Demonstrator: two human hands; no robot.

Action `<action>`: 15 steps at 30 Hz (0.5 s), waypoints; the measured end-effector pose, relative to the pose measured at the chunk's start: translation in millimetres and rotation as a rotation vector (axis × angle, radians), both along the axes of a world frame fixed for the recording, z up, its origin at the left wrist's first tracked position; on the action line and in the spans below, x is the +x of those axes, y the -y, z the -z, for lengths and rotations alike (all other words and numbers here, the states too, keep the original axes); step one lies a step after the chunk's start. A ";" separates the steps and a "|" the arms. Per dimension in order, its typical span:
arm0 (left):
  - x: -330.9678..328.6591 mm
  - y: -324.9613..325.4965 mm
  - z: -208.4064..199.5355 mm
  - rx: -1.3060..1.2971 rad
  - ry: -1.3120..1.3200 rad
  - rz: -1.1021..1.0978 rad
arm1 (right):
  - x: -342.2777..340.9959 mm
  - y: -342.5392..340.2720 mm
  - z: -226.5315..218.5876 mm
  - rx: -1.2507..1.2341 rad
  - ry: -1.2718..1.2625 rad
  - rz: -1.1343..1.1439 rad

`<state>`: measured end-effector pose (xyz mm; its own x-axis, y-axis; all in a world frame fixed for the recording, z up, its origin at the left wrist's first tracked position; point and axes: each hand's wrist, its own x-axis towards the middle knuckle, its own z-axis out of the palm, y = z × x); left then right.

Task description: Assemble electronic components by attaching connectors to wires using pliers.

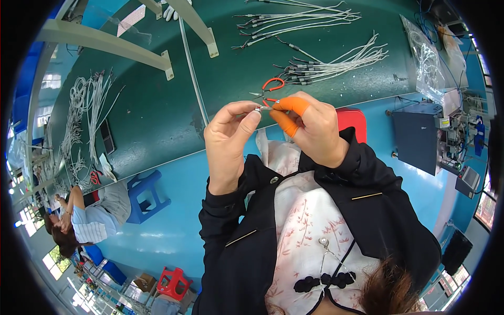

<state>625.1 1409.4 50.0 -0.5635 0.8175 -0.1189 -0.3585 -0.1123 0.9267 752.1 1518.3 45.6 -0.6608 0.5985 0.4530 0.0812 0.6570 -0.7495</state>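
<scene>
Both of my hands meet at the table's near edge, fingertips almost touching. My left hand (230, 137) pinches a small silvery piece (258, 109) between thumb and forefinger. My right hand (317, 126), with orange finger covers (293, 106) on thumb and forefinger, is closed at a short, thin, pale bit beside that piece; what exactly it grips is too small to tell. Just beyond the fingertips lie orange-handled snips (273, 84) on the green table (157, 113). Behind them rests a bundle of white cables (341, 64) with dark ends.
More white cables (304, 20) lie farther back, and a clear plastic bag (424, 65) sits at the right. Metal frame legs (167, 65) stand on the table. Tangled cables (79, 113) lie at the left, near a seated co-worker (97, 218). A red stool (352, 123) is beside me.
</scene>
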 end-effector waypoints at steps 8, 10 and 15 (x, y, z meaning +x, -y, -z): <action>-2.2 3.0 2.2 -0.020 -0.043 0.030 | 5.4 -1.8 -2.6 0.001 0.031 -0.078; -2.1 3.4 0.2 -0.029 -0.042 0.038 | 7.8 -4.3 -3.2 -0.356 0.052 -0.209; -3.5 1.6 -1.2 -0.037 0.008 0.093 | 10.8 -13.3 -19.8 -1.087 0.130 -0.390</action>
<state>621.6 1407.8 51.3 -0.4844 0.8612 -0.1539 -0.3730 -0.0442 0.9268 763.0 1531.7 65.4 -0.8897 0.3757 -0.2592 0.1328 -0.3302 -0.9345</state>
